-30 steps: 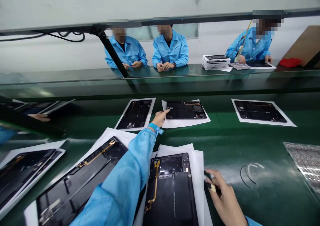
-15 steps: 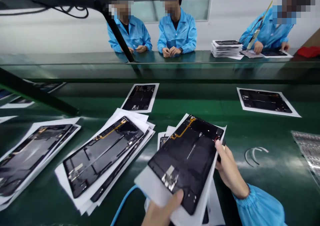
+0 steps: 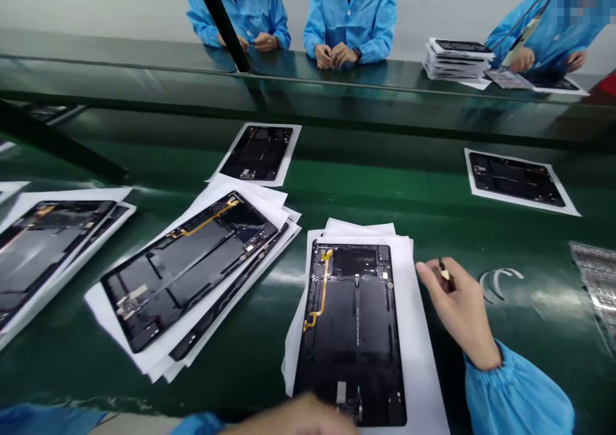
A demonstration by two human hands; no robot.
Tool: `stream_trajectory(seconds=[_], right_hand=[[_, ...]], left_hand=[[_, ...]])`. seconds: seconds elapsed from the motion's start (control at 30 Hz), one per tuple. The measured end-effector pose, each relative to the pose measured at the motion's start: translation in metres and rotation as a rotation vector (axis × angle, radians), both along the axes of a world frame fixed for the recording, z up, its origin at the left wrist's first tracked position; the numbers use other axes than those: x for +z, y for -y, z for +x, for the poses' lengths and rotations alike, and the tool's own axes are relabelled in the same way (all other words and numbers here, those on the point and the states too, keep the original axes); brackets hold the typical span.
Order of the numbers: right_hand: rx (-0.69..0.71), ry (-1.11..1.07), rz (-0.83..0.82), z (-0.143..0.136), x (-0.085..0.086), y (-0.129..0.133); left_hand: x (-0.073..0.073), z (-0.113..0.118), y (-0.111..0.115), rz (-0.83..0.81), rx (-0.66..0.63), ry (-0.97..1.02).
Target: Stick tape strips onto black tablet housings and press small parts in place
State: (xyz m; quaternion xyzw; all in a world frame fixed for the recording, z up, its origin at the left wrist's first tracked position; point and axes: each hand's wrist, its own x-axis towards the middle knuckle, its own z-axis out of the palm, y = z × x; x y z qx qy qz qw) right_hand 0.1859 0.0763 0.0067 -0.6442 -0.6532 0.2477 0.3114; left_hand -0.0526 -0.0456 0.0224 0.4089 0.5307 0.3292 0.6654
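Note:
A black tablet-like panel (image 3: 356,345) with an orange flex cable lies on white sheets (image 3: 423,371) in front of me. Right of it, my right hand (image 3: 455,300) is closed around a small dark tool with a brass-coloured part (image 3: 445,273), its thumb near the sheet's edge. My left hand (image 3: 298,419) is at the bottom edge, over the panel's lower end; it is blurred and its fingers are hidden. To the left, another panel (image 3: 192,262) tops a slanted stack of sheets and panels.
More panels (image 3: 52,242) lie far left. Single panels rest on sheets at the back centre (image 3: 260,153) and back right (image 3: 517,178). White curved strips (image 3: 500,284) and a clear tray (image 3: 597,287) are at right. Blue-coated people sit across, behind a dark post (image 3: 219,21).
The panel and its sheet, held tilted in both hands before, now lie flat on the pile. My right hand has come off them to the right; my left hand has moved down. The view has tipped downward.

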Motion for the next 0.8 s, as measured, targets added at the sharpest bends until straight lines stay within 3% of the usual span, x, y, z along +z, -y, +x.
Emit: stream_trajectory(seconds=[0.1, 0.2, 0.27, 0.4, 0.5, 0.8], right_hand=[[0.052, -0.17, 0.066, 0.003, 0.0, 0.011], [0.12, -0.309, 0.052, -0.002, -0.009, 0.02], [0.173, -0.377, 0.006, -0.005, -0.017, 0.021], [0.238, -0.424, 0.014, -0.01, -0.028, 0.017], [0.195, -0.405, 0.046, -0.011, -0.029, 0.014], [0.237, -0.407, 0.099, -0.012, -0.031, 0.014]], left_hand=[[0.009, -0.007, -0.053, 0.243, -0.203, -0.336], [-0.005, 0.006, -0.106, 0.529, -0.198, -0.591], [-0.019, 0.018, -0.125, 0.622, -0.236, -0.634], [-0.033, 0.03, -0.134, 0.659, -0.288, -0.63], [-0.032, 0.029, -0.135, 0.678, -0.309, -0.602], [-0.031, 0.024, -0.131, 0.649, -0.256, -0.556]])
